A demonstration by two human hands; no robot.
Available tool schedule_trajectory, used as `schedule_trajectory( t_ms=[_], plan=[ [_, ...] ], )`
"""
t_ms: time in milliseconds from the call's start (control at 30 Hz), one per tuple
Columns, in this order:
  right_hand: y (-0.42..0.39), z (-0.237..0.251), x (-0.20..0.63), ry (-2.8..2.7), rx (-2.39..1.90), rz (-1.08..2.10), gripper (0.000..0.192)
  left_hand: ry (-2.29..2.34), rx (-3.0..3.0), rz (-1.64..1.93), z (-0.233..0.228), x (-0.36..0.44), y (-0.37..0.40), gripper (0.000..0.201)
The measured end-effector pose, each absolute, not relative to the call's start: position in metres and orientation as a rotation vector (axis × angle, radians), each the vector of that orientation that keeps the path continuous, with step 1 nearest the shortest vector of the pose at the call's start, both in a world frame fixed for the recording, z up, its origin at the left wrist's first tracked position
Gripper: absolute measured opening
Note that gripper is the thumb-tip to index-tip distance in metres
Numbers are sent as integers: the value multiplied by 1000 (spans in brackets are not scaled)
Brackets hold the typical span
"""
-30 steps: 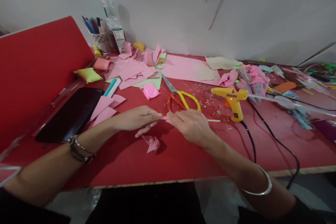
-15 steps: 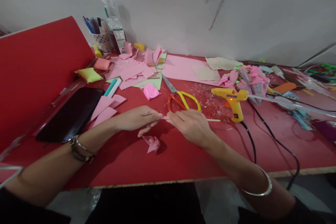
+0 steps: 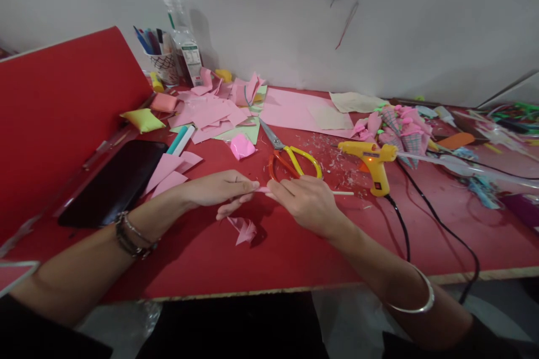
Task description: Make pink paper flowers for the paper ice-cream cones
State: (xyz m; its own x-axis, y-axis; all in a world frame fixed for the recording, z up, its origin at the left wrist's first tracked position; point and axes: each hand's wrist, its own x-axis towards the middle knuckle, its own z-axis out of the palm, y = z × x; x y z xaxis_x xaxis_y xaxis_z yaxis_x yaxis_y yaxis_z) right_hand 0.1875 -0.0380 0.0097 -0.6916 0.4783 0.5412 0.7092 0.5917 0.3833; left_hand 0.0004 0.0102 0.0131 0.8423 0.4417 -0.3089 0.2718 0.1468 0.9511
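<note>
A narrow piece of pink paper [image 3: 263, 189] runs between my two hands above the front of the red table. My left hand [image 3: 219, 188] pinches its left end between thumb and fingers. My right hand [image 3: 305, 202] has its fingers closed over the other end. A thin cream stick [image 3: 343, 193] pokes out beyond my right hand; whether that hand grips it is hidden. Just below my left fingers lies a folded pink paper piece [image 3: 244, 230]. Scissors [image 3: 295, 157] with one yellow and one red handle lie right behind my right hand.
A yellow glue gun [image 3: 370, 162], its light on, stands at right with a black cord. A phone [image 3: 115, 182] lies at left. Pink paper sheets [image 3: 210, 112], a pen cup [image 3: 164, 67] and a bottle [image 3: 188, 53] are at the back; pink cones [image 3: 400, 126] sit back right.
My left fingers have shifted slightly left and the lower ones have spread a little; a bit more pink paper shows between the hands. My right hand stays almost in place.
</note>
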Motion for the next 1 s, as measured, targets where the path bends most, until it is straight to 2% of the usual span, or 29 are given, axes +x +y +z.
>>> schedule_trajectory(
  t_ms=[433,533,667,800,1000],
  plan=[
    [-37,11,187,-2416,-925,-900,18,611,1433,146,11,0,11,41],
    [-35,9,187,-2412,-976,-868,27,626,1497,194,9,2,10,38],
    [-33,6,189,-2474,-1118,-668,39,660,1677,303,8,2,7,33],
    [-34,7,189,-2528,-1342,-388,28,740,1810,367,8,-4,5,28],
    [-32,17,189,-2375,-1563,61,26,940,1884,524,12,-23,6,21]
  ],
)
